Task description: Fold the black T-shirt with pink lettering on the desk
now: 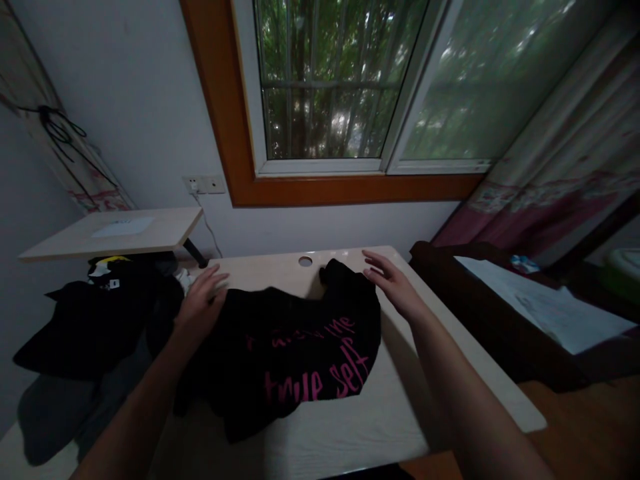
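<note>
A rumpled black garment (300, 347) with pink lettering, including the words "true self", lies across the light wooden desk (340, 440). It looks like a shirt, though its folds hide the full shape. My left hand (203, 303) is at its upper left edge, fingers stretched out and holding nothing; I cannot tell whether it touches the cloth. Beside the bunched upper right end of the garment is my right hand (395, 283), open with its fingers apart. No cloth is gripped in it.
A heap of dark clothes (100, 333) lies at the left, partly under a raised shelf (120, 230). A cable runs down from a wall socket (204, 185). The desk has a cable hole (305, 261) near the back. A dark brown piece of furniture (480, 320) with papers stands right.
</note>
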The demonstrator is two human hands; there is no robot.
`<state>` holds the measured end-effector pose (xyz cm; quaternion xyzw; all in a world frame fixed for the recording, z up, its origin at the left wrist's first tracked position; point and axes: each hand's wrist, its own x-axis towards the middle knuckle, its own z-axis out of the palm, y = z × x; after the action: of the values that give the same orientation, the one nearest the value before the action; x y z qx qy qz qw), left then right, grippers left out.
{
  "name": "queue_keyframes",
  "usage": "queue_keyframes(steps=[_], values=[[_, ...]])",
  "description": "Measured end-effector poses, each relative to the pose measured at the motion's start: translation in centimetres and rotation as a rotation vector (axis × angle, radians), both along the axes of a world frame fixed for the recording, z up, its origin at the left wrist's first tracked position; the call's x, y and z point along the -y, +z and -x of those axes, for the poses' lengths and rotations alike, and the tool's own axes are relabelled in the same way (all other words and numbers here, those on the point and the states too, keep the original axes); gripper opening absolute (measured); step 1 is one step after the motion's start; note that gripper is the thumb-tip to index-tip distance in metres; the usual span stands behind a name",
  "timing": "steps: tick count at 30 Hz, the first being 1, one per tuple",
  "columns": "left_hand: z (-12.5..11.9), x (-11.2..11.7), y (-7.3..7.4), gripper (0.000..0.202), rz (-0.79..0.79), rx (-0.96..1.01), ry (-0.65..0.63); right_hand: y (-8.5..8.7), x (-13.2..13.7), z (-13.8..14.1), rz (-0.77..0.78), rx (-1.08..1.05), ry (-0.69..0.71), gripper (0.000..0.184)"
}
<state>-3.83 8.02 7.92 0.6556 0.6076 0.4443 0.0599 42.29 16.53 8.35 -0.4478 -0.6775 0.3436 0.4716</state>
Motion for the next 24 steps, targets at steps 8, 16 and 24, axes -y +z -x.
queue_keyframes(steps=[8,16,24], values=[[-0.7,3.8,-1.6,0.027,0.276,-0.404,-0.156,-2.0,3.2,0.9,0.063,0.394,0.295,0.024],[0.7,4.9,-2.6,0.062,0.673,-0.340,-0.227,-3.2,3.7,4.9,0.181,0.569,0.515,0.085],[2.6,1.4,-4.4,0.071,0.748,-0.464,0.015,-2.8,1.5,8.5,0.408,0.521,0.599,0.008]])
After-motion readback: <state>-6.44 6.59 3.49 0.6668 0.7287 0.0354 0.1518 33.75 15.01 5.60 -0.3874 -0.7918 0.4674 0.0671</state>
